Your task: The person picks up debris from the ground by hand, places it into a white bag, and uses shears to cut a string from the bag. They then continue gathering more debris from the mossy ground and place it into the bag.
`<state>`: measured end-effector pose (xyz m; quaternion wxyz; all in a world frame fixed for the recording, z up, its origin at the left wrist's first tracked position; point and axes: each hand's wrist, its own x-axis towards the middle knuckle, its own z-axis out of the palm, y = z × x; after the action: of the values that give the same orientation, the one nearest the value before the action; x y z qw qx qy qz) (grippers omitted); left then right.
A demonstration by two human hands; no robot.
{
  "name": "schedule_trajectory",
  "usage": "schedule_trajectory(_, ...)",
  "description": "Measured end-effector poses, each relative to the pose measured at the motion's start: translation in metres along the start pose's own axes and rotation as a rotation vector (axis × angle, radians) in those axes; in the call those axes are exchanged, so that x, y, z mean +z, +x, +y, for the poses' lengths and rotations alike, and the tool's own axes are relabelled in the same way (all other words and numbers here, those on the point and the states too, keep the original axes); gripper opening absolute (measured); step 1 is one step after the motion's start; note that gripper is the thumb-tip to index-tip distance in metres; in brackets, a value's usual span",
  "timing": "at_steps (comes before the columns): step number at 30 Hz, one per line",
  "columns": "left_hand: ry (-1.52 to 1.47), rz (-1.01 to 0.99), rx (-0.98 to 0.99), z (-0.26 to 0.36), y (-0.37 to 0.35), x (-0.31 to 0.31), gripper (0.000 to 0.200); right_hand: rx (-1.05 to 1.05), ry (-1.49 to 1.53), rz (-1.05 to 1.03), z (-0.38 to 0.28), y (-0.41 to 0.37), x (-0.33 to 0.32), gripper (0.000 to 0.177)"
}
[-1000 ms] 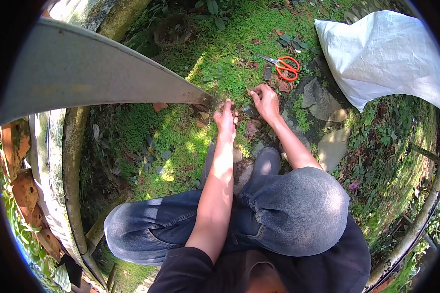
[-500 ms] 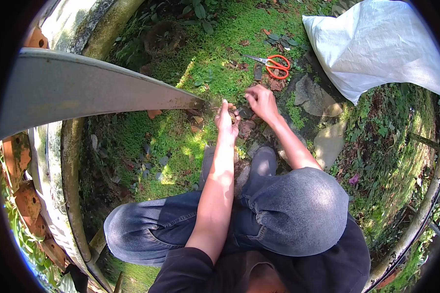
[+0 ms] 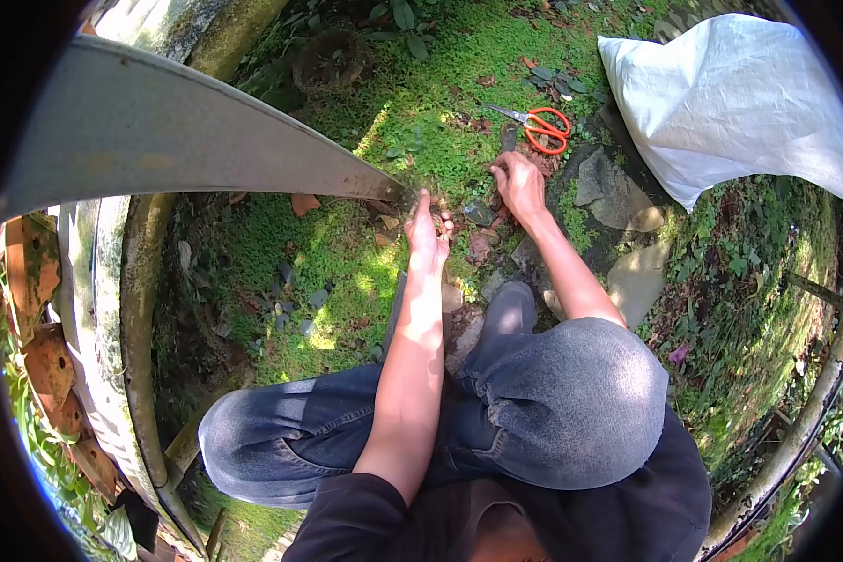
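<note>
My left hand (image 3: 427,230) is low over the mossy ground beside the tip of a grey post (image 3: 253,140), palm partly up and fingers curled round something too small to make out. To its right, my right hand (image 3: 520,187) has its thumb and fingers pressed together near some brown leaves; whatever they pinch, if anything, is hidden. Scissors with orange handles (image 3: 548,129) lie on the ground just above my right hand, their blades pointing left. A dark flat stone (image 3: 480,214) lies between the two hands.
A white woven sack (image 3: 731,103) stands at the upper right. Flat grey stones (image 3: 639,281) are set in the ground right of my right arm. Curved, pale edging (image 3: 140,347) runs down the left side. Low green plants (image 3: 281,253) cover the ground.
The view has shifted slightly. My right hand has moved a little to the right, away from my left hand, which stays near the post's tip.
</note>
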<state>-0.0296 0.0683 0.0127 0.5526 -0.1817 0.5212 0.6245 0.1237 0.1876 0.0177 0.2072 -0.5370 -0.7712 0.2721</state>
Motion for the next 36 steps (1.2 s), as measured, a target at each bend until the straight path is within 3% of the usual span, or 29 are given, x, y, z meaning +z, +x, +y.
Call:
schedule_trajectory(3, -0.005, 0.010, 0.011, -0.001, 0.001, 0.002, 0.028, -0.027, 0.016, -0.117, -0.012, -0.009, 0.009, 0.013)
schedule_trajectory(7, -0.014, 0.010, 0.005, -0.001, 0.003, 0.003, 0.027, -0.229, -0.120, -0.174, -0.010, -0.015, 0.022, 0.018)
schedule_trajectory(11, -0.033, 0.025, 0.003, 0.003, 0.003, 0.004, 0.027, -0.164, -0.118, -0.123, -0.005, -0.016, 0.027, 0.018)
schedule_trajectory(14, -0.032, 0.025, 0.005, 0.010, 0.001, 0.001, 0.027, -0.064, 0.053, -0.058, -0.004, -0.015, 0.019, 0.020)
schedule_trajectory(17, 0.021, -0.021, -0.001, 0.016, 0.008, -0.008, 0.028, 0.102, 0.131, -0.098, -0.014, -0.016, 0.002, 0.023)
schedule_trajectory(21, 0.162, -0.143, -0.020, 0.020, 0.001, -0.003, 0.030, 0.070, 0.437, -0.176, -0.044, -0.028, -0.010, 0.026)
schedule_trajectory(22, 0.146, -0.178, -0.032, 0.019, -0.003, 0.002, 0.027, 0.083, 0.380, -0.292, -0.056, -0.031, -0.018, 0.024)
schedule_trajectory(25, 0.044, -0.241, -0.112, 0.011, -0.011, 0.019, 0.027, -0.180, 0.250, -0.273, -0.072, -0.037, -0.013, 0.025)
schedule_trajectory(26, 0.035, -0.201, -0.106, 0.010, -0.013, 0.025, 0.027, -0.161, 0.248, -0.272, -0.072, -0.038, -0.009, 0.021)
schedule_trajectory(29, 0.064, -0.326, -0.074, 0.008, 0.002, 0.009, 0.028, -0.309, 0.209, -0.269, -0.071, -0.034, -0.013, 0.016)
schedule_trajectory(33, 0.071, -0.315, -0.086, 0.014, 0.005, 0.005, 0.027, -0.154, 0.450, -0.382, -0.066, -0.033, -0.013, 0.018)
schedule_trajectory(36, 0.063, -0.268, -0.072, 0.016, 0.003, 0.007, 0.030, 0.105, 0.603, -0.351, -0.050, -0.036, -0.004, 0.023)
